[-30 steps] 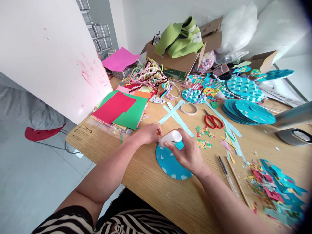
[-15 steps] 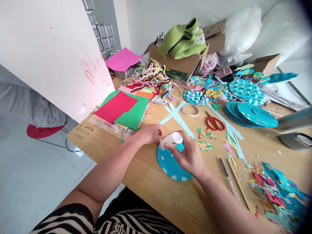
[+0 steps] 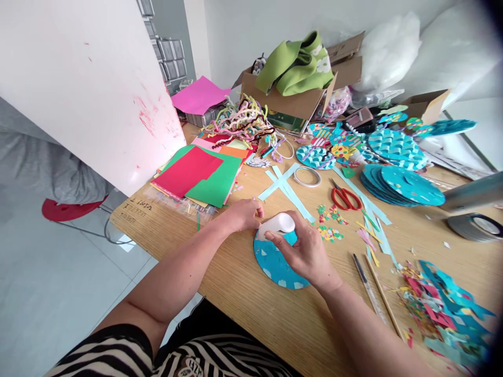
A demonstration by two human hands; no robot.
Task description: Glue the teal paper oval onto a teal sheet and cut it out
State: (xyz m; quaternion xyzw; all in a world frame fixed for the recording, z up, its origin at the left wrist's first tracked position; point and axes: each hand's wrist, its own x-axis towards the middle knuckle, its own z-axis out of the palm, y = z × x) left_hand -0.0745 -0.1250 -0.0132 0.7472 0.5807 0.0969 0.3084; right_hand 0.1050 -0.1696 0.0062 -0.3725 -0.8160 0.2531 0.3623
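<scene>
A white glue bottle is gripped in my right hand, thumb on the near side and fingers behind. It lies tilted over a blue paper disc, its nozzle end toward the disc's upper left edge. The disc is flat on the table and carries small pale paper pieces around its rim. At that same upper left edge, my left hand has its fingers curled together close to the nozzle end. What they pinch, if anything, is hidden. My right hand covers part of the disc.
Red-handled scissors, a tape ring and pale blue strips lie beyond the disc. Confetti heaps, a pen and a wooden stick are rightward. Coloured paper lies left, stacked discs far right.
The view has shifted very slightly. Both hands and the glue bottle keep nearly the same pose over the blue disc.
</scene>
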